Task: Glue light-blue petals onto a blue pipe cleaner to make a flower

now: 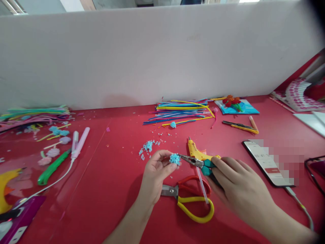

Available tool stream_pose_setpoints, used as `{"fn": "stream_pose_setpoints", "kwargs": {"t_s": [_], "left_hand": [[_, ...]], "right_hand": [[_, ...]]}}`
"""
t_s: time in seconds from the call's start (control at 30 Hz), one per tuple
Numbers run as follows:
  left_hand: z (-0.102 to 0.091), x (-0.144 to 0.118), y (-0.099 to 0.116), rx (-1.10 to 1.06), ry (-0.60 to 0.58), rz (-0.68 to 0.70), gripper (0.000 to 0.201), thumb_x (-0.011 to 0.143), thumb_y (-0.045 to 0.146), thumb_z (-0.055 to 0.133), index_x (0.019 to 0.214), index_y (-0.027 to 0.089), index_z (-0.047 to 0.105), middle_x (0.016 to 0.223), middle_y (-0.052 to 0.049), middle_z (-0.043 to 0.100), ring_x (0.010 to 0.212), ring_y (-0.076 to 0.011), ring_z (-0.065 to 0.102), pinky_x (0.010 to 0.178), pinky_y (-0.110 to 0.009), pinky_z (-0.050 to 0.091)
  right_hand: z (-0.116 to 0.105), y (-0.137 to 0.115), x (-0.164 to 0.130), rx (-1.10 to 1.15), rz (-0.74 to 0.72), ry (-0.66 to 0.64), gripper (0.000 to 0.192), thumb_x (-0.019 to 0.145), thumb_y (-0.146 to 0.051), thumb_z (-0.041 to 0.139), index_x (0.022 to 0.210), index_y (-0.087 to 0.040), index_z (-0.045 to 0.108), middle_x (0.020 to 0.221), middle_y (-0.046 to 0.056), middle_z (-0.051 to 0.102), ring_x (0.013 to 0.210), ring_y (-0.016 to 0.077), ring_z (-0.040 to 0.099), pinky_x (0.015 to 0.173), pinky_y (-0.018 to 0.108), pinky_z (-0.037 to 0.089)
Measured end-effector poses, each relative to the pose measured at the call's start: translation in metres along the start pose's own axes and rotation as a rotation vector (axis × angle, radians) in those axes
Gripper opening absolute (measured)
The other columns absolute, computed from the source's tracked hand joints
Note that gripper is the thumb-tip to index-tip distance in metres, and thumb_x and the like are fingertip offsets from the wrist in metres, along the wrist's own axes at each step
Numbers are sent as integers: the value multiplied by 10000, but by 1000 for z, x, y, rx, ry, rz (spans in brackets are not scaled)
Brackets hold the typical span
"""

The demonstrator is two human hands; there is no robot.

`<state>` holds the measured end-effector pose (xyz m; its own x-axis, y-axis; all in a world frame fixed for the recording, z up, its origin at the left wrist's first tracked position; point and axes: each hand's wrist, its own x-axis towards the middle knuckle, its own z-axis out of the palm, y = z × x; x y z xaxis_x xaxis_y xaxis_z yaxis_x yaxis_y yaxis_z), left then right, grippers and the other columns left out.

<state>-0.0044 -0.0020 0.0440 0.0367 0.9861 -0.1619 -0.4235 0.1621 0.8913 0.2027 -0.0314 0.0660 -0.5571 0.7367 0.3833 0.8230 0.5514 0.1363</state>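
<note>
My left hand (pixel 155 171) pinches a small light-blue fuzzy ball (pixel 174 158) between thumb and fingers, low over the red table (pixel 114 189). My right hand (pixel 238 189) grips teal-handled needle-nose pliers (pixel 196 162), whose tip touches the ball's right side. A yellow glue gun (pixel 196 152) lies just behind the pliers. Scissors with one red and one yellow handle (pixel 190 200) lie on the table between my hands.
Blue fluff scraps (pixel 147 147) lie behind my left hand. A pile of coloured pipe cleaners (pixel 181 112) sits by the white partition (pixel 152 51). A phone (pixel 267 162) on a cable lies right. Pens, a green cutter (pixel 52 167) and more pipe cleaners (pixel 33 115) lie left.
</note>
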Motion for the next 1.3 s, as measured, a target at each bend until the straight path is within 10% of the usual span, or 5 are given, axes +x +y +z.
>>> {"fn": "stream_pose_setpoints", "kwargs": {"t_s": [1.3], "left_hand": [[-4, 1, -1, -65, -32, -42, 180, 688, 156, 699, 864, 157, 662, 755, -11, 683, 706, -153, 666, 720, -278, 538]], "right_hand": [[3, 0, -1, 255, 90, 5, 212, 865, -238, 479, 689, -171, 577, 864, 104, 598, 769, 219, 536, 643, 344, 412]]}}
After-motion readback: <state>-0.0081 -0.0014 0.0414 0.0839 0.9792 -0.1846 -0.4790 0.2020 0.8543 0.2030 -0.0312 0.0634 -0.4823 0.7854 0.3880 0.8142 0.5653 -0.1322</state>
